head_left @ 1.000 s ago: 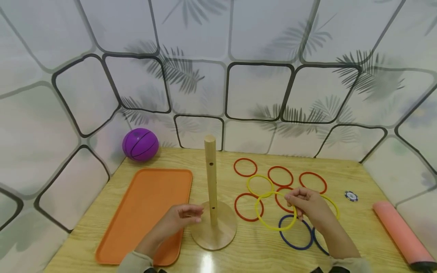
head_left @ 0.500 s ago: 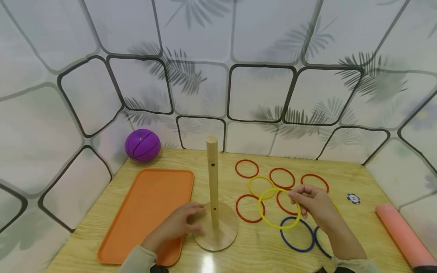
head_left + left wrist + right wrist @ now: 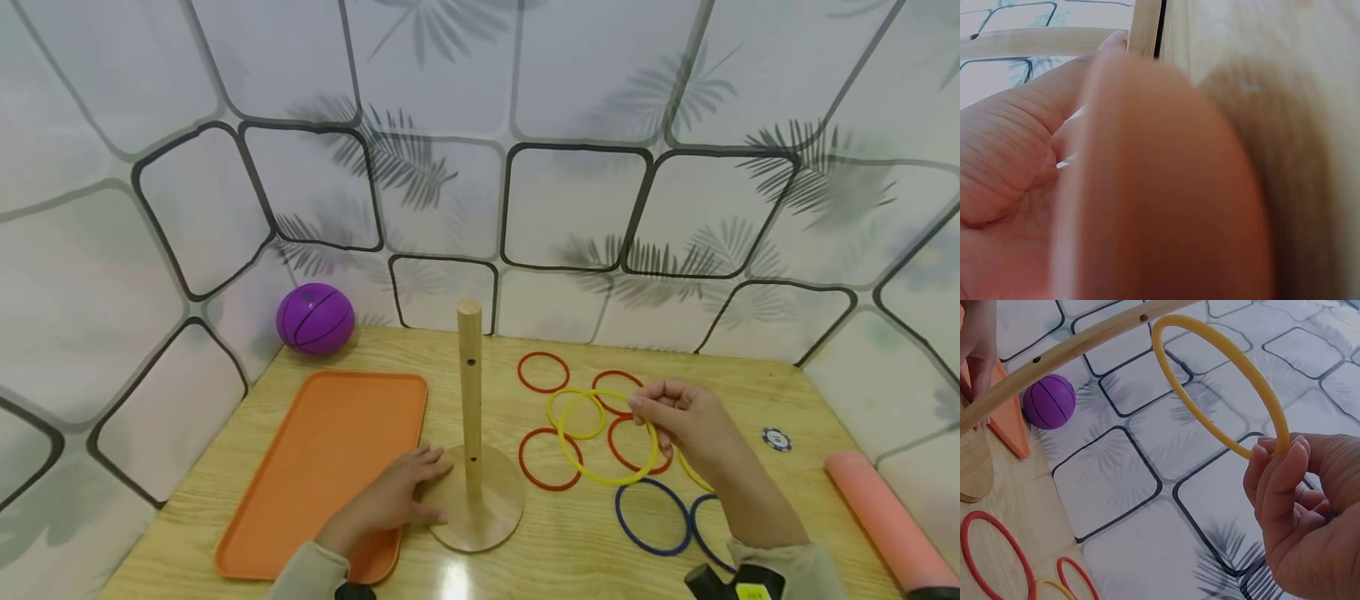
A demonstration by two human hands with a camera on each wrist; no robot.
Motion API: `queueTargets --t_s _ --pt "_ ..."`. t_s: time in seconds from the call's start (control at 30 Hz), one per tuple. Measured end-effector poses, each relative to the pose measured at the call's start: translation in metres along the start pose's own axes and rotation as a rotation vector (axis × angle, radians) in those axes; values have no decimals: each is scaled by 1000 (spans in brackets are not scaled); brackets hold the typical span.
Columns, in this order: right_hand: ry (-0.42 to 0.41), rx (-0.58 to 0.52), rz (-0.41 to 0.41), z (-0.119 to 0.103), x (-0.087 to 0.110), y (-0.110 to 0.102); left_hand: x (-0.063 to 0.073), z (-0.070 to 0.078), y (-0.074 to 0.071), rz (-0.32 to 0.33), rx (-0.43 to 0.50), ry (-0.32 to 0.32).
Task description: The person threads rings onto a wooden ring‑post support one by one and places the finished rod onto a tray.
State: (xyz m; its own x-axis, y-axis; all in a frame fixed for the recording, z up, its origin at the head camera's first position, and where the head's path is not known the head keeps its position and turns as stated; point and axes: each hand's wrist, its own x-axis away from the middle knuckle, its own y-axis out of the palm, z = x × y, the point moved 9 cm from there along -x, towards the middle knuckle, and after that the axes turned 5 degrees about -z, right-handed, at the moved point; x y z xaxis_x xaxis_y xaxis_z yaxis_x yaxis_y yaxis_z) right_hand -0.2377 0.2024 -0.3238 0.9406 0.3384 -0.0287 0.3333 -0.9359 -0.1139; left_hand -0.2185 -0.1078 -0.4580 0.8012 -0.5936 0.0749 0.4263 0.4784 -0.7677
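Note:
A tall wooden pole (image 3: 470, 392) with holes stands upright on a round wooden base (image 3: 491, 525) near the table's middle. My left hand (image 3: 390, 493) rests on the base's left edge, thumb and fingers spread apart. In the left wrist view, a large blurred orange-brown curved surface covers much of the work. My right hand (image 3: 693, 425) pinches a yellow ring (image 3: 1251, 372) between thumb and fingers. That ring is held tilted above the table, right of the pole and apart from it. Beneath it lie several red rings (image 3: 551, 489), other yellow rings and two blue rings (image 3: 660, 552).
An orange tray (image 3: 337, 450) lies left of the pole, partly under my left forearm. Behind it a purple ball (image 3: 316, 318) sits by the patterned wall. At the right are a blue-and-white chip (image 3: 777, 439) and a pink cylinder (image 3: 885, 517) with a dark end.
My left hand has come down onto the base. The right hand has risen slightly and moved away from me, still pinching the yellow ring. The rings on the table have not moved.

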Motion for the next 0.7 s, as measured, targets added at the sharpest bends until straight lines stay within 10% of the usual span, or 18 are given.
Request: queueTargets --t_s 0.7 --pt "-16 -74 -80 -101 -36 27 0 -4 -1 -14 111 -18"
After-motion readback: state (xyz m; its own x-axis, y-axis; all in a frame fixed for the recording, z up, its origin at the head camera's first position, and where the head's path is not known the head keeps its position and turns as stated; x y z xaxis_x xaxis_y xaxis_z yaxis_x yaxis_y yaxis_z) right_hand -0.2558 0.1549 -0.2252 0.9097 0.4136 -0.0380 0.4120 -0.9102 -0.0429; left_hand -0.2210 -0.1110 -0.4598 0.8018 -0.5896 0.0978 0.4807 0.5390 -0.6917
